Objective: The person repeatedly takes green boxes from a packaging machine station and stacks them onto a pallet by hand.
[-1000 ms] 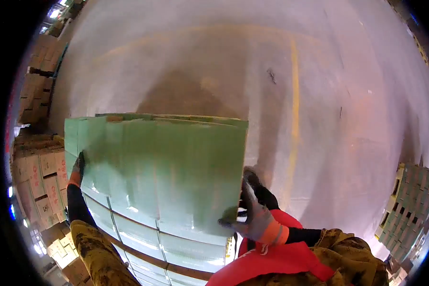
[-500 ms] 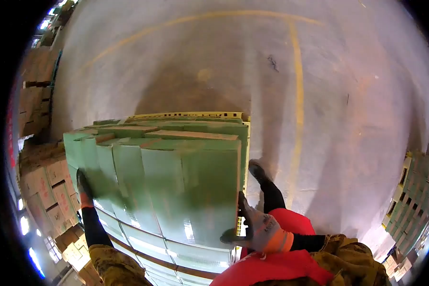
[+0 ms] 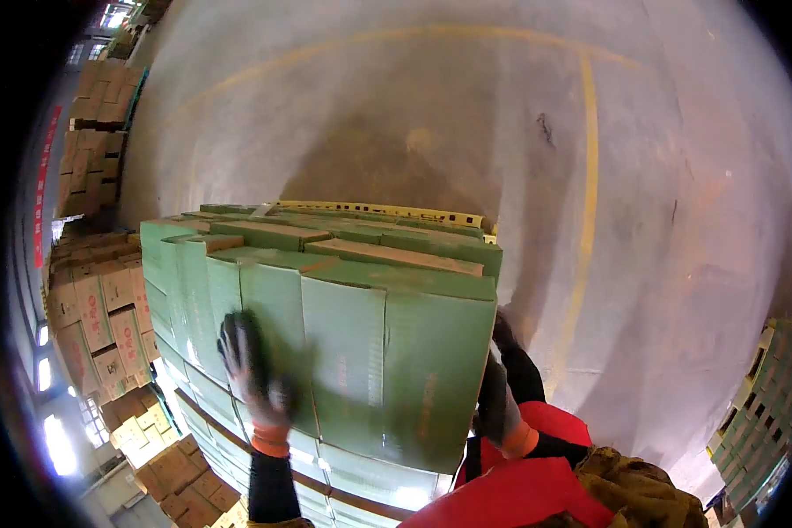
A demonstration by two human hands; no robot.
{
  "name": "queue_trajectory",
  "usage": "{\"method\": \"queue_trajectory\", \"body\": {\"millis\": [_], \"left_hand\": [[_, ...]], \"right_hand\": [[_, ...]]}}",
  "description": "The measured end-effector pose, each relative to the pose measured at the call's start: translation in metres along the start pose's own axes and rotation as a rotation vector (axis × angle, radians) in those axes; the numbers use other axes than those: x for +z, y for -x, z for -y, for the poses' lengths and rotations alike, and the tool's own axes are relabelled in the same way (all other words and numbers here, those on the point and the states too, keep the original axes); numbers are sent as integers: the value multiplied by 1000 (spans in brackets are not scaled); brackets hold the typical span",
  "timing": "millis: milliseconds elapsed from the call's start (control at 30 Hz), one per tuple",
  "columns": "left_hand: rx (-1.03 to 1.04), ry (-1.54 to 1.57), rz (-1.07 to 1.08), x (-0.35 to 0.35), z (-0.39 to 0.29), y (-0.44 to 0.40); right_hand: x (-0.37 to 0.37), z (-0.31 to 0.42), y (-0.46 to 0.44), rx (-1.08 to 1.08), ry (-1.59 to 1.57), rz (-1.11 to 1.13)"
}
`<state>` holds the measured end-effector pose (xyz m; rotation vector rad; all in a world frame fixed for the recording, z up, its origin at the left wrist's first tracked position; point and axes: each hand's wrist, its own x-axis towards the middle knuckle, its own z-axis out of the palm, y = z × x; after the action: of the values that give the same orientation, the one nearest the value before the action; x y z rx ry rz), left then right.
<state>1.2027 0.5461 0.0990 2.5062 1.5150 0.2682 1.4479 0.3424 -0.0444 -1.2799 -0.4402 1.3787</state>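
A tall stack of green cartons [image 3: 343,352] stands right before me, with a strap around its lower part. My left hand [image 3: 253,374], in a grey and black glove with an orange cuff, is at the front faces of the cartons with its fingers spread. It is slightly blurred, so I cannot tell how firmly it touches. My right hand [image 3: 498,405], gloved the same way, lies along the right side of the stack near the front corner. Its fingers point up, partly hidden by the carton edge and in shadow.
A yellow bar [image 3: 378,209] runs behind the stack. Yellow lines [image 3: 587,194] mark the concrete floor [image 3: 678,176]. Brown carton stacks [image 3: 101,308] stand at left, and a green carton stack [image 3: 770,414] at right. My red garment [image 3: 510,497] shows below.
My left hand has moved from the stack's far left edge rightward onto its front. My right hand has shifted from the front corner onto the right side. The view has turned slightly left.
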Motion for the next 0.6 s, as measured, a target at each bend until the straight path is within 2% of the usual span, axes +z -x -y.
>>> {"method": "queue_trajectory", "body": {"millis": [33,100,167,267,300,500,600], "left_hand": [[-28,-47,5,4,-11,0],[-86,-145,2,6,-22,-1],[-44,-151,8,5,-22,-4],[-32,-153,18,3,-25,-3],[-35,-152,12,4,-26,-4],[10,-175,-50,10,-24,-5],[-52,-144,-98,7,-21,-3]], "right_hand": [[1,-6,3,120,-178,-20],[2,-9,3,203,-300,-48],[17,39,-13,127,-191,-75],[19,55,-15,147,-163,-72],[16,47,-14,45,-78,-53],[-4,11,-16,186,-193,-78],[5,60,-27,210,-355,-122]]}}
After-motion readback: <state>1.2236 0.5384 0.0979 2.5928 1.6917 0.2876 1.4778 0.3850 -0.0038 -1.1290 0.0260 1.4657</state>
